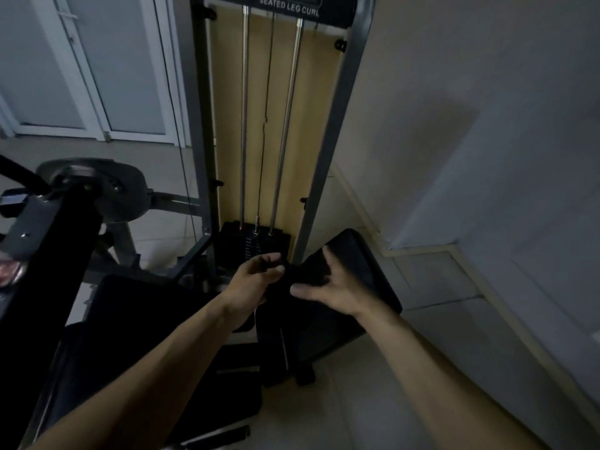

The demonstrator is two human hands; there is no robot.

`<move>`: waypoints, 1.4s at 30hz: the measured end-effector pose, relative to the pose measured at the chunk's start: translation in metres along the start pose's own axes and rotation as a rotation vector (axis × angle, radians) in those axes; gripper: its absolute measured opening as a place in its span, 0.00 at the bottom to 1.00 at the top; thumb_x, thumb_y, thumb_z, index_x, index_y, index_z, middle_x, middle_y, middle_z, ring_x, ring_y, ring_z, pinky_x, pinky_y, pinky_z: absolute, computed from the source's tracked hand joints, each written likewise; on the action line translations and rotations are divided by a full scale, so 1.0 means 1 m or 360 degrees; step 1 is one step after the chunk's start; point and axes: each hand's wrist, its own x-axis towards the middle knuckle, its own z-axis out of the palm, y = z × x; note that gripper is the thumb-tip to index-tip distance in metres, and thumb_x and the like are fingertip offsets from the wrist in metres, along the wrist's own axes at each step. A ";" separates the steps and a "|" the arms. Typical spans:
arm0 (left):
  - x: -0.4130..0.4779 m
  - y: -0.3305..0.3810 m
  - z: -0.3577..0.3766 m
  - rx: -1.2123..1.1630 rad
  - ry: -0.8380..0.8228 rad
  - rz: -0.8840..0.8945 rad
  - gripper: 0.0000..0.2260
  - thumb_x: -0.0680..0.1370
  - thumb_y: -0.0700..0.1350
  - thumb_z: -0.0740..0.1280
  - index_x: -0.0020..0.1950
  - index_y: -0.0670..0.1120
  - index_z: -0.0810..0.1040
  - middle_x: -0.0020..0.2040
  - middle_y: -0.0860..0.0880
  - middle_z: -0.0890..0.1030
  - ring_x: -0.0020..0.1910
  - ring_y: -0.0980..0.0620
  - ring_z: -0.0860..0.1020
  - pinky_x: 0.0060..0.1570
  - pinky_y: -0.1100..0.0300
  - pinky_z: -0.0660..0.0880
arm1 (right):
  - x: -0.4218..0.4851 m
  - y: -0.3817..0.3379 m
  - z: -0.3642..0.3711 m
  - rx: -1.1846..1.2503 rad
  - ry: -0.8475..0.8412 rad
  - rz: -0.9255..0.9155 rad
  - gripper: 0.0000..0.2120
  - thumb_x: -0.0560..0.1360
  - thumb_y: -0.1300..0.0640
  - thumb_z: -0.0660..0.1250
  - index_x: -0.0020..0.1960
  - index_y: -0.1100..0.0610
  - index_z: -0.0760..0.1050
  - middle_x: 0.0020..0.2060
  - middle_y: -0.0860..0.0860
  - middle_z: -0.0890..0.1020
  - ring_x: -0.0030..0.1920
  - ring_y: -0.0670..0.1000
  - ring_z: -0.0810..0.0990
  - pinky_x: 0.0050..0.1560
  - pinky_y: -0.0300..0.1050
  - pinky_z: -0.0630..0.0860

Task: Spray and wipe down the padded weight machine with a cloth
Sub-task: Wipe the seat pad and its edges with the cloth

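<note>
Two bare forearms reach in from the bottom edge over dark padding of the weight machine [279,125]. That lower seat area is nearly black in the dim light, and its outlines are hard to separate. The left hand [256,276] has its fingers curled, with the thumb closing on a dark cloth [289,280]. The cloth is bunched between the two hands, and its edges melt into the black surfaces behind it. The right hand [329,289] lies just beside it with thumb and index finger spread. Its other fingers sink into the dark cloth, so I cannot tell whether it grips the cloth or only rests against it. Behind that hand a black pad [370,271] tilts up and to the right, its lower part hidden by the wrist.

Beyond the hands sits the weight stack [255,240], with two guide rods [287,125] rising from it inside the grey frame. A label [289,7] reading "SEATED LEG CURL" is cut off by the top edge. At far left a blurred pinkish object [9,269] is cropped and unidentifiable. A pale door [107,66] stands further back.
</note>
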 end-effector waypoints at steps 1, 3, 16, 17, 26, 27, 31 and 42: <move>0.013 0.010 -0.002 -0.0027 -0.0036 0.0004 0.15 0.83 0.43 0.67 0.70 0.49 0.75 0.61 0.46 0.83 0.60 0.48 0.82 0.58 0.51 0.79 | 0.012 -0.002 0.000 -0.0012 -0.0029 -0.0040 0.61 0.58 0.31 0.82 0.82 0.41 0.56 0.82 0.43 0.53 0.81 0.50 0.57 0.79 0.56 0.63; 0.028 0.025 -0.004 -0.0023 -0.0068 0.0019 0.14 0.83 0.43 0.67 0.69 0.48 0.74 0.61 0.46 0.83 0.57 0.49 0.82 0.50 0.56 0.79 | 0.022 -0.009 0.005 0.0235 -0.0054 -0.0075 0.34 0.68 0.47 0.82 0.71 0.43 0.74 0.74 0.39 0.70 0.74 0.45 0.71 0.73 0.49 0.72; 0.122 -0.043 0.034 0.0763 0.0009 -0.0044 0.03 0.78 0.40 0.72 0.47 0.47 0.82 0.44 0.46 0.84 0.46 0.43 0.84 0.49 0.51 0.81 | 0.057 0.059 -0.074 0.0254 0.1434 0.0193 0.19 0.76 0.51 0.75 0.65 0.52 0.77 0.62 0.55 0.80 0.57 0.54 0.80 0.63 0.53 0.79; 0.128 -0.047 0.045 0.0820 -0.0031 -0.0030 0.04 0.78 0.40 0.72 0.48 0.49 0.82 0.46 0.47 0.84 0.50 0.42 0.84 0.54 0.48 0.81 | 0.052 0.072 -0.087 0.0016 0.1503 0.0184 0.19 0.76 0.54 0.75 0.66 0.55 0.78 0.63 0.56 0.79 0.58 0.55 0.80 0.63 0.48 0.77; 0.213 -0.080 0.122 0.1019 -0.0120 -0.0132 0.12 0.80 0.44 0.70 0.64 0.46 0.80 0.58 0.47 0.83 0.56 0.45 0.81 0.56 0.52 0.77 | 0.045 0.174 -0.100 -0.1056 0.0836 -0.0021 0.29 0.83 0.38 0.49 0.78 0.49 0.69 0.80 0.46 0.65 0.82 0.53 0.55 0.79 0.58 0.52; 0.224 -0.083 0.127 0.1078 -0.0142 -0.0111 0.14 0.80 0.43 0.69 0.66 0.45 0.79 0.61 0.45 0.82 0.60 0.42 0.80 0.61 0.50 0.76 | 0.050 0.180 -0.103 -0.0945 0.0753 -0.0064 0.28 0.84 0.39 0.49 0.81 0.48 0.63 0.82 0.44 0.59 0.83 0.51 0.50 0.81 0.57 0.47; 0.260 -0.088 0.142 0.1177 -0.0122 -0.0194 0.33 0.82 0.44 0.66 0.84 0.49 0.55 0.83 0.45 0.54 0.82 0.41 0.54 0.78 0.50 0.59 | 0.087 0.179 -0.104 -0.0743 0.0503 -0.0054 0.32 0.86 0.40 0.51 0.85 0.46 0.41 0.84 0.46 0.46 0.83 0.47 0.48 0.82 0.54 0.52; 0.265 -0.120 0.127 0.0647 -0.0090 -0.0303 0.37 0.81 0.43 0.69 0.83 0.56 0.51 0.84 0.54 0.45 0.82 0.49 0.54 0.74 0.58 0.61 | 0.256 0.123 -0.150 -0.0932 0.0213 -0.0341 0.25 0.85 0.50 0.59 0.81 0.53 0.61 0.76 0.54 0.68 0.74 0.55 0.70 0.70 0.52 0.72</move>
